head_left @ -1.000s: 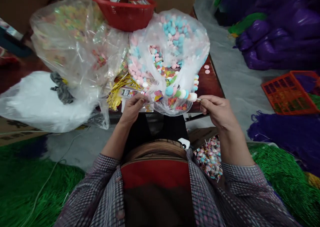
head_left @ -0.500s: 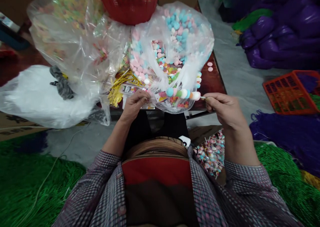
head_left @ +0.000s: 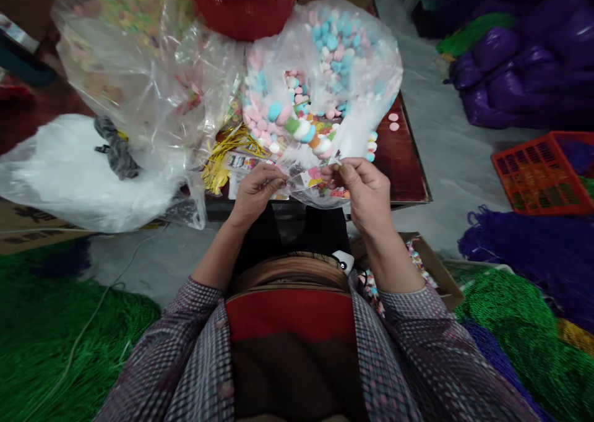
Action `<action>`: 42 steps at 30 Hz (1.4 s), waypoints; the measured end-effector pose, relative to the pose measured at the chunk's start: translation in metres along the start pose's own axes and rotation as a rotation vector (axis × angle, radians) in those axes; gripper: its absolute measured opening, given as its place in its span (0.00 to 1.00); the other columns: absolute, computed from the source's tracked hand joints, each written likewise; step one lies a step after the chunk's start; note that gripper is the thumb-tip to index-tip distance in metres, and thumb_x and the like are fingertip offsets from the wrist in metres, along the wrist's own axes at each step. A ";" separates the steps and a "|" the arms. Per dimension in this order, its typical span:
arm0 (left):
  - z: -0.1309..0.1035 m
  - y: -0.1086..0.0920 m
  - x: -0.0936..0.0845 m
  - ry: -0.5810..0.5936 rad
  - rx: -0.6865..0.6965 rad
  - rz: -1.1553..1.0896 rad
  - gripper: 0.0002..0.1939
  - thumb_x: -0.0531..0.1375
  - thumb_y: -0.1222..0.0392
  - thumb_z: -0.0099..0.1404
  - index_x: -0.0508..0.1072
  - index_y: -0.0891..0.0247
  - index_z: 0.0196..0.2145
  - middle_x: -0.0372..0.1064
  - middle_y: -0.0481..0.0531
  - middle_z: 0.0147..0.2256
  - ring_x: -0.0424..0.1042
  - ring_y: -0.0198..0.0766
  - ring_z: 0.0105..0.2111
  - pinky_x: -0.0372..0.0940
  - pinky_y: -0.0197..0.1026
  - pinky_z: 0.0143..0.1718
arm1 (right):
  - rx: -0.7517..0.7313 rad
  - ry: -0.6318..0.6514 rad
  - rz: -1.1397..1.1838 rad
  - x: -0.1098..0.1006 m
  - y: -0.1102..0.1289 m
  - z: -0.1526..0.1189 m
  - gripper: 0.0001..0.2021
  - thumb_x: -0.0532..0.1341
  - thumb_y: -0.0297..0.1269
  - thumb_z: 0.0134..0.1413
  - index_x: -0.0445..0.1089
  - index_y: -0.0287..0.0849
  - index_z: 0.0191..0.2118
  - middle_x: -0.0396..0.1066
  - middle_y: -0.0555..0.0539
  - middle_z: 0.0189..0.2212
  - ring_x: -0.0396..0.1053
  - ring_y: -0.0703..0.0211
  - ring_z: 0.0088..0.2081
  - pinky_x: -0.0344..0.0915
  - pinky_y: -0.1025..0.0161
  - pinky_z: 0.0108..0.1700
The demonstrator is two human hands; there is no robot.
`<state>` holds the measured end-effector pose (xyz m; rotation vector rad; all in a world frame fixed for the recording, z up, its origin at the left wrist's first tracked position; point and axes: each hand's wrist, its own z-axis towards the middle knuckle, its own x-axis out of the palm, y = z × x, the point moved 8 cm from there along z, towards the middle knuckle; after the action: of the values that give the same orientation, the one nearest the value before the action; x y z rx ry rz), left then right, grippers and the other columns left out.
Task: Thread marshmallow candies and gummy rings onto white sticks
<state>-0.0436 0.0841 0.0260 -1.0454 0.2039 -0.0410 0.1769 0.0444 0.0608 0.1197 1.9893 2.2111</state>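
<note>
While the box [head_left: 440, 270] sits low by the lap, under the right forearm: a dropped piece could land among its small sweets or catch on a cardboard edge.
Right hand [head_left: 361, 187]: thumb and fingers pinched nearly closed on the white stick [head_left: 335, 161] at the lower end of the marshmallow skewer [head_left: 304, 131] — a small hold for a long load, so the row could swing or twist if the fingers slip.
Left hand [head_left: 257, 190]: fingertips drawn together on the edge of a clear printed wrapper [head_left: 306, 177]; thin film could crease or tear if tugged, and I cannot tell how wide its mouth stands.
Marshmallow skewer: tilted up and leftward from the right hand, in front of the open bag [head_left: 374, 94] of pink and blue sweets; its soft pieces could squash or slide if they snag the plastic.
Yellow ties [head_left: 217, 171]: heaped just beyond the left hand, where a sleeve or finger could drag them.
Pale discs [head_left: 393, 122]: loose on the table [head_left: 411, 168] near its right edge — a bump could send them off.
Red basket [head_left: 245, 10]: behind the bags, well apart from both hands, little risk.
</note>
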 end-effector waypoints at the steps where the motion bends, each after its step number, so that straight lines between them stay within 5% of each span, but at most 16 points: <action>1: 0.000 -0.002 -0.001 -0.008 0.017 0.033 0.15 0.66 0.42 0.68 0.84 0.54 0.34 0.77 0.51 0.33 0.74 0.39 0.37 0.69 0.45 0.43 | -0.003 -0.015 -0.009 -0.001 -0.001 0.001 0.20 0.64 0.62 0.60 0.73 0.50 0.38 0.81 0.48 0.36 0.78 0.57 0.36 0.75 0.57 0.40; 10: -0.004 -0.001 0.005 -0.001 0.031 0.090 0.11 0.66 0.45 0.68 0.84 0.52 0.35 0.74 0.49 0.34 0.72 0.39 0.37 0.67 0.45 0.43 | 0.001 -0.012 -0.131 0.000 -0.011 0.002 0.19 0.60 0.62 0.63 0.74 0.53 0.43 0.80 0.48 0.44 0.78 0.57 0.40 0.77 0.56 0.43; 14: -0.006 -0.001 0.007 0.001 0.072 0.196 0.13 0.65 0.45 0.69 0.84 0.53 0.37 0.75 0.51 0.35 0.73 0.40 0.38 0.67 0.45 0.44 | 0.057 0.118 0.015 0.021 -0.021 -0.002 0.19 0.66 0.63 0.57 0.75 0.52 0.39 0.78 0.48 0.54 0.77 0.53 0.53 0.79 0.54 0.47; 18: -0.012 0.002 0.006 -0.046 0.095 0.305 0.14 0.63 0.44 0.70 0.84 0.54 0.39 0.77 0.54 0.39 0.75 0.44 0.44 0.67 0.48 0.50 | 0.240 0.274 0.194 0.043 -0.039 -0.015 0.21 0.71 0.62 0.50 0.76 0.50 0.38 0.72 0.49 0.64 0.78 0.53 0.52 0.81 0.59 0.38; 22: -0.014 0.003 0.010 -0.049 0.088 0.260 0.16 0.63 0.43 0.70 0.81 0.58 0.38 0.77 0.55 0.41 0.75 0.46 0.45 0.67 0.49 0.52 | 0.260 0.290 0.221 0.043 -0.042 -0.020 0.20 0.73 0.59 0.48 0.76 0.48 0.36 0.65 0.50 0.70 0.74 0.52 0.57 0.82 0.64 0.35; 29: -0.011 0.008 0.011 -0.081 0.042 0.182 0.19 0.60 0.41 0.72 0.79 0.58 0.37 0.77 0.51 0.36 0.75 0.39 0.39 0.69 0.41 0.45 | 0.263 0.283 0.344 0.044 -0.033 -0.019 0.22 0.73 0.62 0.48 0.75 0.49 0.39 0.69 0.50 0.65 0.72 0.50 0.60 0.84 0.60 0.38; 34: -0.012 0.015 -0.004 -0.160 -0.028 0.112 0.18 0.63 0.40 0.70 0.79 0.57 0.34 0.75 0.50 0.32 0.73 0.37 0.36 0.67 0.40 0.42 | 0.199 0.259 0.436 0.040 -0.030 -0.017 0.20 0.71 0.58 0.53 0.71 0.49 0.38 0.72 0.49 0.60 0.73 0.49 0.61 0.84 0.56 0.40; 42: -0.014 0.041 -0.008 -0.304 -0.333 -0.531 0.19 0.77 0.42 0.53 0.80 0.58 0.29 0.73 0.43 0.25 0.69 0.28 0.25 0.65 0.32 0.31 | 0.170 0.200 0.400 0.006 -0.016 -0.008 0.19 0.72 0.57 0.52 0.70 0.51 0.39 0.79 0.48 0.44 0.77 0.45 0.57 0.82 0.58 0.34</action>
<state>-0.0564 0.0938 -0.0145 -1.3984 -0.3587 -0.3345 0.1706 0.0391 0.0434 0.3602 2.4461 2.3554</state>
